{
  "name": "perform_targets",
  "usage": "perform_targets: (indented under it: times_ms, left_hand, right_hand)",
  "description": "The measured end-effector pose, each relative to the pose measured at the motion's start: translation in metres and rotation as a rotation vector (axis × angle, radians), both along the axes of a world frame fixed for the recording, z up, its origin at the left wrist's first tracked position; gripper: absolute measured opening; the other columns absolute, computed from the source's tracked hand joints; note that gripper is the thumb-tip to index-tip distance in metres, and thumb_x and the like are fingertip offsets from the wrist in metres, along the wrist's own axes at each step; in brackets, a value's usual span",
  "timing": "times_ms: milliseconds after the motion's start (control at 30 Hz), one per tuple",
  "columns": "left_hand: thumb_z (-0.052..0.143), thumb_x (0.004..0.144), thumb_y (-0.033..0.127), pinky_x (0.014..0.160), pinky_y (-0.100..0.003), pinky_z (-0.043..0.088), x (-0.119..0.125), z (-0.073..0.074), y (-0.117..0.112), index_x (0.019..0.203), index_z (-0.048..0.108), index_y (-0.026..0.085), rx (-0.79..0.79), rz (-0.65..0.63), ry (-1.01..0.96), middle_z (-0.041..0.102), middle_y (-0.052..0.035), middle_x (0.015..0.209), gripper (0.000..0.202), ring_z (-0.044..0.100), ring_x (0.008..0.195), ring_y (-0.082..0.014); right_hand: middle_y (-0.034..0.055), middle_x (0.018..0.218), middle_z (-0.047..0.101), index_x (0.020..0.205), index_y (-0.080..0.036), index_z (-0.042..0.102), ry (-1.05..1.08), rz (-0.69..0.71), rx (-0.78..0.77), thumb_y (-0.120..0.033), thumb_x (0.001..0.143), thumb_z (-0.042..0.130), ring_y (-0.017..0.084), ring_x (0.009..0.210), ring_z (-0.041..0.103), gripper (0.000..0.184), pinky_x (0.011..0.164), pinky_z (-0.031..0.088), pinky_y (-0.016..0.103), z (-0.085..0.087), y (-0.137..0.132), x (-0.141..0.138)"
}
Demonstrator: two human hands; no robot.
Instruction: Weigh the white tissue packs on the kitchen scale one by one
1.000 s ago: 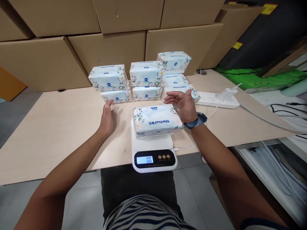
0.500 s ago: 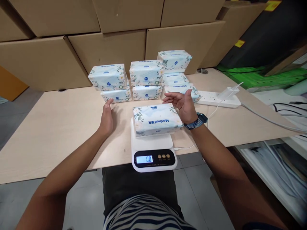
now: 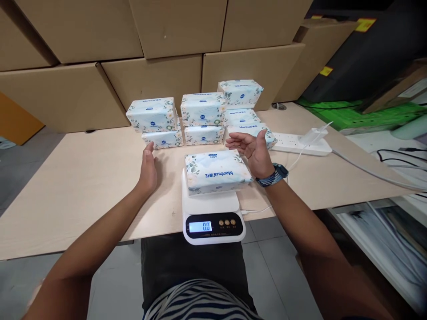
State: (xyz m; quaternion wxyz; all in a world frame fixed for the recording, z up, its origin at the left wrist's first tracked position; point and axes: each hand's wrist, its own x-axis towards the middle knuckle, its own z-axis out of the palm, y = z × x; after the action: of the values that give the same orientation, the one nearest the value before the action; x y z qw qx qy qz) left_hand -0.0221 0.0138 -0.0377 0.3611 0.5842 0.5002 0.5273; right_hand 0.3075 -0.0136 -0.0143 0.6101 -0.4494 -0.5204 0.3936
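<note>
A pack of tissues [image 3: 216, 171] lies on the white digital scale [image 3: 213, 204], whose lit display reads 0.0. To the left of the scale, my left hand [image 3: 148, 171] is on edge at the tabletop, holding nothing; most of its fingers are hidden behind the thumb side. My right hand [image 3: 253, 151] is open beside the pack's right end, palm turned inward, fingers extended and thumb raised. No contact between it and the pack is visible. Behind the hands stand stacked tissue packs: a left stack [image 3: 151, 115], a middle stack [image 3: 203, 111] and a right group [image 3: 240, 95].
Cardboard boxes [image 3: 153, 84] form a wall along the back of the wooden table [image 3: 83, 186]. A white power strip [image 3: 296, 144] with a plugged-in adapter lies at the right, its cables running over the table. A green box [image 3: 333, 118] is at the far right.
The whole view has shifted, so things appear slightly lower in the picture. Both hands, the tissue pack and the scale keep their places relative to each other; the display still reads 0.0.
</note>
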Motion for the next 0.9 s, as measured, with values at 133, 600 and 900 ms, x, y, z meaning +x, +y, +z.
perform_targets:
  times_ms: [133,600,900]
  left_hand:
    - [0.027,0.09,0.096,0.13,-0.056,0.037,0.0,-0.001,-0.001,0.158,0.048,0.034,0.007,0.001,0.008,0.036,-0.0122,0.177,0.095,0.029,0.168,-0.0331]
    - [0.031,0.086,0.099,0.13,-0.061,0.035,0.003,0.002,-0.006,0.158,0.046,0.03,0.018,-0.009,-0.004,0.033,-0.0166,0.178,0.101,0.03,0.167,-0.0358]
    - [0.022,0.091,0.094,0.131,-0.059,0.037,0.01,0.007,-0.019,0.163,0.039,0.035,0.021,-0.064,-0.029,0.032,-0.013,0.179,0.095,0.03,0.168,-0.033]
  right_hand:
    - [0.0086,0.115,0.08,0.116,-0.029,0.076,0.027,0.009,0.004,-0.102,0.084,0.025,0.026,0.107,0.077,0.095,0.096,0.062,0.041,-0.002,0.0,-0.005]
    - [0.0095,0.13,0.077,0.128,-0.032,0.069,0.273,0.077,-0.01,-0.098,0.087,0.029,0.031,0.128,0.071,0.088,0.113,0.054,0.054,-0.01,-0.019,-0.045]
    - [0.0101,0.147,0.07,0.141,-0.033,0.063,0.248,0.0,-0.003,-0.095,0.091,0.025,0.031,0.144,0.062,0.088,0.122,0.05,0.055,-0.005,-0.021,-0.036]
